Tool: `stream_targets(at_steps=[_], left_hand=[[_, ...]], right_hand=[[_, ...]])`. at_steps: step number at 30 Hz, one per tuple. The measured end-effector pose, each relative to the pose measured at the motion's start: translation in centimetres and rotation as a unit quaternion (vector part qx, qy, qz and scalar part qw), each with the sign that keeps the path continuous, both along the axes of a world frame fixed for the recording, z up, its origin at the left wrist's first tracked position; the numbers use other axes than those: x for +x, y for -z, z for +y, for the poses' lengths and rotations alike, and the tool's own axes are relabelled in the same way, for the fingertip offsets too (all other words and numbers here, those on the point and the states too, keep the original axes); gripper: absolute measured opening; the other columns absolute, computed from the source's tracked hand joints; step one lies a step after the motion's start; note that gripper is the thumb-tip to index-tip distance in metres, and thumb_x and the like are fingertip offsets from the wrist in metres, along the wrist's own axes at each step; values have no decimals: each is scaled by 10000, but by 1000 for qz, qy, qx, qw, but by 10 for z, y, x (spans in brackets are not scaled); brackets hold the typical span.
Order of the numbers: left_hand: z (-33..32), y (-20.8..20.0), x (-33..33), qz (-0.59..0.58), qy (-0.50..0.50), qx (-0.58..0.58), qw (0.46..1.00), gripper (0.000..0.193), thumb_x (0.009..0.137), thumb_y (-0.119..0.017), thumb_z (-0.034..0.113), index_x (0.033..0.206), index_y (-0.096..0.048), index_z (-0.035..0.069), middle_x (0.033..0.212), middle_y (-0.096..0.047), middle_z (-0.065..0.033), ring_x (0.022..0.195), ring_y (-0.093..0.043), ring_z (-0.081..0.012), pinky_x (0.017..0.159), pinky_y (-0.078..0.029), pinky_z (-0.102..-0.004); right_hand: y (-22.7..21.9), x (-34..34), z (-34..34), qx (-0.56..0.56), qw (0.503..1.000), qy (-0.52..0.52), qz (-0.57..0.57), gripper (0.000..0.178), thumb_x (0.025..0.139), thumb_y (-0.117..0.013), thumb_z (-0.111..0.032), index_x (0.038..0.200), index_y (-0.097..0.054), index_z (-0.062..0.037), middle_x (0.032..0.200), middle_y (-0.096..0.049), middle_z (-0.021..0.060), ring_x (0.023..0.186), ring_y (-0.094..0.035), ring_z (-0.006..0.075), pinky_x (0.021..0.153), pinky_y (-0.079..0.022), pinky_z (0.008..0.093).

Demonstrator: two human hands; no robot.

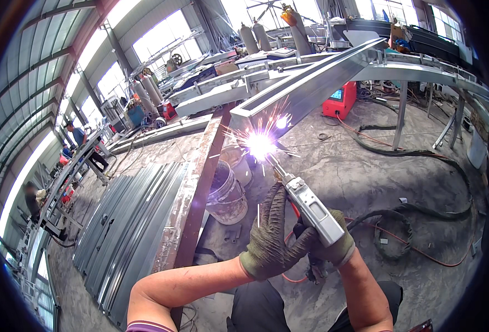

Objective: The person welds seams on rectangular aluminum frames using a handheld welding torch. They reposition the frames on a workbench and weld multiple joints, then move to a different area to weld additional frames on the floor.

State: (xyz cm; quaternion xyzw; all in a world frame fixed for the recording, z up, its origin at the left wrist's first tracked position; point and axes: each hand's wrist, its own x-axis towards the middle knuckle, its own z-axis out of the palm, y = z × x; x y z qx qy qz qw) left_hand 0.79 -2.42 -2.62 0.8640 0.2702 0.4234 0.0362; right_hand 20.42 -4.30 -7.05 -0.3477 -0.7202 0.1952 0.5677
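A grey handheld welding torch (313, 207) slants up and to the left from my hands. My right hand (338, 243), in a dark green glove, is closed around its handle and partly hidden behind it. My left hand (269, 238), gloved alike, holds the torch from the left, its fingers stretched along the front part and its thumb across near the back. The torch tip meets a white-violet glare with flying sparks at the lower near end of a long silver metal channel (305, 83). The glare hides the exact contact spot.
A rusty brown beam (192, 213) runs along my left, with long grey metal profiles (134, 221) beyond it. Two dirty buckets (228, 193) stand by the beam. A red machine (339, 100) and looped black hoses (394, 235) are at right. Two people (84, 141) stand far left.
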Motion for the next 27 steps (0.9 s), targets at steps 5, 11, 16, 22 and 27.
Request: stream_targets(at_steps=[5,11,16,22,27], left_hand=[[-3,-3,0,1,5,-2,1000,1036,975,-850,395,1669,-307,-149,1654,-441,-399,1529,-477,-570,1293,-376,-590],[-3,0,2,-6,3,4,1000,1019,972,-854,385,1672,-321,-129,1640,-458,-390,1521,-487,-563,1280,-400,-585],[-4,3,1,2,-16,-5,1000,1038,976,-853,423,1668,-318,-136,1640,-459,-388,1514,-489,-566,1281,-392,-593],[-2,6,5,-17,4,-56,998,971,992,-840,354,1653,-343,-154,1618,-482,-398,1522,-495,-543,1289,-384,-559],[2,12,1,-3,5,-74,997,962,987,-850,320,1659,-345,-147,1629,-484,-386,1530,-495,-529,1294,-382,-547]], right_hand=[[5,0,-1,-35,999,-11,11,272,954,-867,-323,992,-768,-73,861,-733,87,754,-757,296,696,-614,411],[1,2,-2,6,1000,-10,-1,293,952,-883,-335,989,-767,-68,869,-737,87,756,-755,289,703,-619,407],[7,2,-1,-11,1000,-1,-12,313,973,-861,-380,1008,-771,-82,874,-733,88,765,-757,303,705,-619,418],[31,4,8,22,998,26,-53,257,833,-879,-265,1014,-756,-130,920,-726,104,781,-740,355,710,-620,449],[36,0,10,50,993,65,-86,267,818,-879,-240,1019,-741,-132,933,-717,107,788,-737,352,694,-613,453]])
